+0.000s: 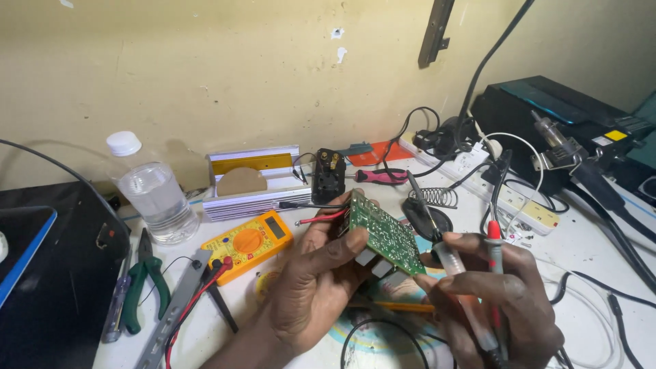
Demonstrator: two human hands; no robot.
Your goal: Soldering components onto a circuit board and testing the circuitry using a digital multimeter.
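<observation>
On the table I count one green circuit board [383, 234], one yellow multimeter [247, 244], one clear plastic bottle [152, 191] with a white cap, one pair of green-handled pliers [142, 273], one screwdriver with a pink handle [380, 176], one white power strip [506, 188] and one coiled wire stand [443, 197]. There are two hands, the left hand [311, 287] and the right hand [492, 301], and together they hold one board and two thin probes, one red probe [493, 239] and one clear-handled probe [447, 254]. Near the wall there is one ribbed metal heat sink [256, 181] and one black plug [328, 174].
</observation>
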